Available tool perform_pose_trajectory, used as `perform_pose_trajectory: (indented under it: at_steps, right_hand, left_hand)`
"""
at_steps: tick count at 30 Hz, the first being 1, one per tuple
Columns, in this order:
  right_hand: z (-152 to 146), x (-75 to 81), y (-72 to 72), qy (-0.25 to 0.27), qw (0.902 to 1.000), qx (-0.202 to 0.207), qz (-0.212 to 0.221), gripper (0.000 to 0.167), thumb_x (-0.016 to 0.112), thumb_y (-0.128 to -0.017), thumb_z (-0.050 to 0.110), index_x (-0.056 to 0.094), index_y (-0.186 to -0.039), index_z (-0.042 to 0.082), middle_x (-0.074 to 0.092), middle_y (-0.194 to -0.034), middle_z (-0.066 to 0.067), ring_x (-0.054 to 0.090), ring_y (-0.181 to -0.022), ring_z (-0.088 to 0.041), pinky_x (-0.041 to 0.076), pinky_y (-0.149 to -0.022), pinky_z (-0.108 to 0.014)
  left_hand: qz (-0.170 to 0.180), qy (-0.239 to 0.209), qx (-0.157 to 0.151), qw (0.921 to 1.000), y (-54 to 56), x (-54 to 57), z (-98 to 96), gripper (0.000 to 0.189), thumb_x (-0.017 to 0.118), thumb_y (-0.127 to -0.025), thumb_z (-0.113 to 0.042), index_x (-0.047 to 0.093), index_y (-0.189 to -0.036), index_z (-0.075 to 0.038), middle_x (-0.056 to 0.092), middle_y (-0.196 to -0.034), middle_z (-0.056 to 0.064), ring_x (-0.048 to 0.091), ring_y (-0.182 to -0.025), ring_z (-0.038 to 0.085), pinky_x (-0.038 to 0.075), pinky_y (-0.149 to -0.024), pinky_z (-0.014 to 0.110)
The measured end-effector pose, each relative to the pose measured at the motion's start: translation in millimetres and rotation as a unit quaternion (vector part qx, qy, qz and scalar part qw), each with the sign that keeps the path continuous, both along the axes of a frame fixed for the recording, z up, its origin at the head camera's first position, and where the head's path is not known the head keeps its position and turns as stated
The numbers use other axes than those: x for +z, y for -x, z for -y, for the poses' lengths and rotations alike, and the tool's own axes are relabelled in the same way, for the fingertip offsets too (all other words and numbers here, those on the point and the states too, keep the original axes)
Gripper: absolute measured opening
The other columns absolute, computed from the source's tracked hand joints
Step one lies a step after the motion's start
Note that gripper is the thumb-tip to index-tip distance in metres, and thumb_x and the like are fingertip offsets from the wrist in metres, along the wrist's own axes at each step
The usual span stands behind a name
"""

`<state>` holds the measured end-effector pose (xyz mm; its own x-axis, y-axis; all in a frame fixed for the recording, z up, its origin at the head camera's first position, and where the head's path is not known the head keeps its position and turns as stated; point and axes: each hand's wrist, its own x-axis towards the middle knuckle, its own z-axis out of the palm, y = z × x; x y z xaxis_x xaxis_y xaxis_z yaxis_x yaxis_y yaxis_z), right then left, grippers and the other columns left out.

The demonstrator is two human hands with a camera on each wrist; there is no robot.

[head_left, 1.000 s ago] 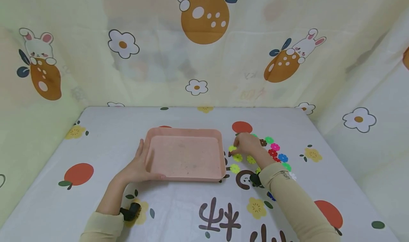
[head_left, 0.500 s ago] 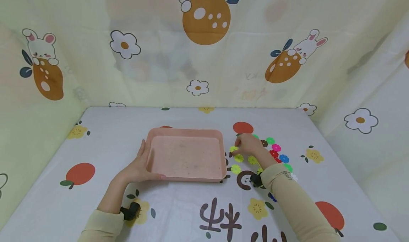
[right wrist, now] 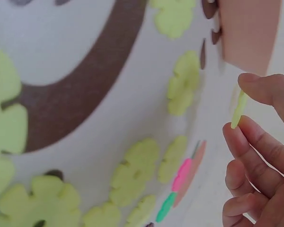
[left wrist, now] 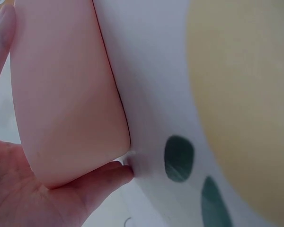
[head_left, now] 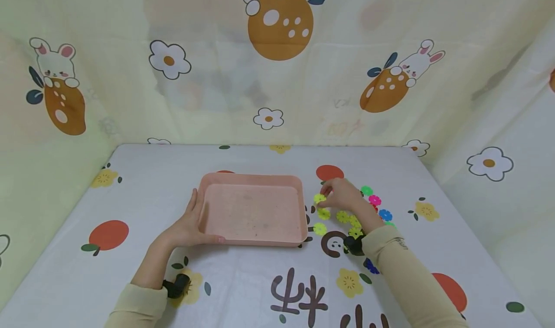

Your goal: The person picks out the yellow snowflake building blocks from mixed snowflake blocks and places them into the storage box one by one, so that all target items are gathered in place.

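With its thumb along the front wall and its straight fingers along the left side, my left hand (head_left: 186, 229) spans the near-left corner of a pink rectangular tray (head_left: 253, 210). In the left wrist view the palm lies against the tray's corner (left wrist: 71, 104). To the right of the tray, my right hand (head_left: 342, 195) pinches a yellow-green flower-shaped disc (right wrist: 239, 111) between thumb and fingertips, the disc seen edge-on in the right wrist view. Several like discs lie just below that hand, among them a yellow-green disc (head_left: 323, 214) and one nearer me (head_left: 320, 229).
Beyond the right wrist lie a green disc (head_left: 366, 190), a pink disc (head_left: 375, 200) and a blue disc (head_left: 385, 215), partly hidden by the arm. A dark blue disc (head_left: 371, 266) lies closer to me. A printed white cloth (head_left: 243, 280) covers the table; a patterned curtain (head_left: 208, 97) hangs behind.
My right hand has risen slightly and shifted right, with the yellow-green disc lifted in its fingertips. The forearm now bares more yellow-green discs and the dark blue one. Left hand and tray stay put.
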<state>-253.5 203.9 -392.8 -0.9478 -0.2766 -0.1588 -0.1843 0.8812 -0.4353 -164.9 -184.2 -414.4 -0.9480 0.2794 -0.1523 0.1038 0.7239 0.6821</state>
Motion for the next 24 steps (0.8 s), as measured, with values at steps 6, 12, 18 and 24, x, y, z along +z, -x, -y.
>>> perform_pose_trajectory:
  at_steps: [6, 12, 18, 24]
  right_hand:
    - [0, 8.4, -4.0, 0.018, 0.9985, 0.028, -0.044, 0.033, 0.077, -0.072, 0.022, 0.066, -0.096, 0.002, 0.064, -0.087, -0.007, 0.057, -0.086, -0.026, 0.047, -0.075, -0.04]
    - [7, 17.9, -6.5, 0.029, 0.9963, 0.047, -0.067, 0.03, 0.076, -0.073, 0.022, 0.067, -0.095, 0.003, 0.065, -0.089, -0.006, 0.058, -0.09, -0.029, 0.046, -0.077, -0.041]
    - [20, 26.6, -9.7, 0.041, 0.9947, 0.059, -0.073, 0.029, 0.077, -0.072, 0.023, 0.068, -0.095, 0.005, 0.064, -0.088, -0.004, 0.058, -0.084, -0.023, 0.048, -0.072, -0.037]
    - [34, 30.2, -11.4, 0.045, 0.9916, 0.074, -0.096, 0.029, 0.076, -0.073, 0.026, 0.069, -0.094, 0.008, 0.063, -0.085, -0.001, 0.054, -0.074, -0.016, 0.046, -0.064, -0.029]
  left_hand:
    - [0.006, -0.006, 0.004, 1.0, 0.3, -0.7, 0.4, 0.135, 0.08, -0.06, -0.051, -0.017, -0.144, -0.008, -0.02, -0.147, 0.022, -0.003, -0.134, 0.046, 0.018, -0.1, 0.062]
    - [0.005, -0.012, 0.005, 0.9999, 0.1, -0.3, 0.1, 0.134, 0.08, -0.06, -0.051, -0.017, -0.144, -0.01, -0.02, -0.147, 0.021, -0.003, -0.134, 0.046, 0.018, -0.1, 0.062]
    - [0.005, -0.01, 0.005, 0.9999, 0.0, 0.7, -0.2, 0.134, 0.08, -0.06, -0.051, -0.016, -0.144, -0.01, -0.02, -0.147, 0.021, -0.003, -0.134, 0.046, 0.018, -0.1, 0.062]
    - [0.004, -0.01, 0.003, 0.9999, -0.3, 0.9, -0.4, 0.134, 0.08, -0.061, -0.05, -0.016, -0.144, -0.009, -0.02, -0.147, 0.022, -0.004, -0.134, 0.045, 0.018, -0.1, 0.062]
